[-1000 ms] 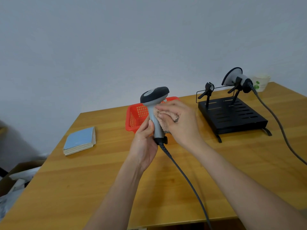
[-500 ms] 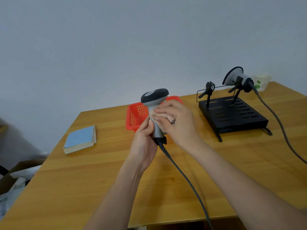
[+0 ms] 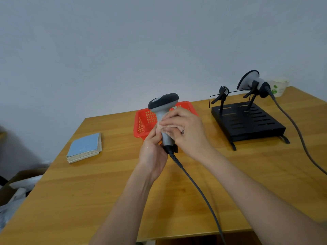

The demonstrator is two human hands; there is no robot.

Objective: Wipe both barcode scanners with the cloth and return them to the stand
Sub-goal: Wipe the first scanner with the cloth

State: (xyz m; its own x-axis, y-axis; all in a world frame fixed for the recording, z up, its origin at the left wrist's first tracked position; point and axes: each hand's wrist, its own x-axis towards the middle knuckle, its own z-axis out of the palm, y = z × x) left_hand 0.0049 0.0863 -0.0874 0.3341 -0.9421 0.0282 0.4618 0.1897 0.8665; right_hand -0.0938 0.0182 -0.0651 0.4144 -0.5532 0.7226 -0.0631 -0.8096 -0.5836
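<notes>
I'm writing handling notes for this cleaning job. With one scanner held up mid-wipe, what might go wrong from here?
1. The held scanner is gripped low on its handle by the left hand while the right hand rubs it with the cloth; it might twist or slip.
2. Its cable trails off the table's front edge and could snag.
3. The other scanner sits in the stand, its cable loose; a tug may unseat it.

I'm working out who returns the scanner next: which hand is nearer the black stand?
Right. The right hand, pressing the cloth on the scanner, is on the side of the stand; the left hand holds the scanner's grip farther away.
</notes>
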